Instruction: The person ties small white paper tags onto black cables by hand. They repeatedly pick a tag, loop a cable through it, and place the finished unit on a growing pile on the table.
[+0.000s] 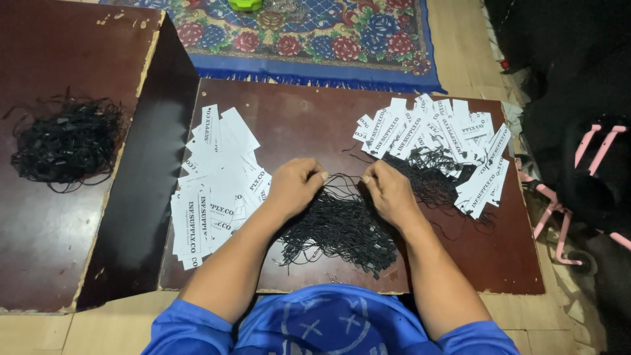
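A tangle of thin black strings (342, 227) lies in the middle of a low dark-brown table (309, 118). My left hand (292, 187) and my right hand (391, 190) rest on top of the tangle, a little apart, each pinching black string between thumb and fingers. A spread of white printed paper tags (213, 184) lies to the left of my left hand. A second spread of white tags with black strings attached (437, 141) lies beyond and to the right of my right hand.
A higher dark-brown board (52, 210) at the left carries another heap of black strings (66, 141). A flowered blue rug (315, 36) lies beyond the table. A pink frame (559, 210) and dark cloth (578, 98) stand at the right.
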